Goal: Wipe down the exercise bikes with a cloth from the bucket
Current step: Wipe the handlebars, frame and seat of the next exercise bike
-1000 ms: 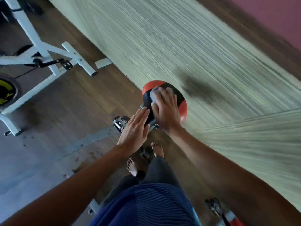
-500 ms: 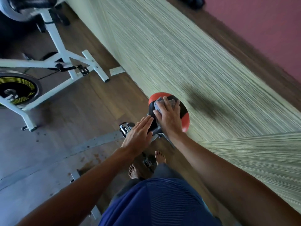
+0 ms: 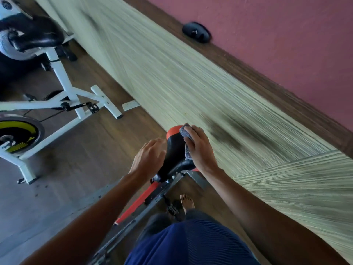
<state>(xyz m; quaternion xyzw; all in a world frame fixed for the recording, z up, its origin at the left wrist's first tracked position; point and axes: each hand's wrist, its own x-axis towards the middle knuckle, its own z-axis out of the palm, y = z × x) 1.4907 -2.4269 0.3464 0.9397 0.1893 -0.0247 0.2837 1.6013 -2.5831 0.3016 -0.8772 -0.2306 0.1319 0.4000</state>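
Panelling in pale green stripes [image 3: 191, 83] hems the right; a white-framed exercise bike [image 3: 63, 92] stands well apart at left. Between them the black-and-orange padded saddle [image 3: 174, 155] runs away from the person, narrow nose nearest, orange rear toward the panelling. The right hand [image 3: 200, 150] curls its fingers over a grey cloth [image 3: 184, 131] on the saddle's right flank. The left hand [image 3: 149, 159], fingers loosely bent, holds nothing beside the left flank.

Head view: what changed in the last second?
The right hand slid the cloth across the saddle, from top to right edge. The left hand, flat against it before, now curls loosely beside it. Unchanged: cloth in the right hand; white bike in place.
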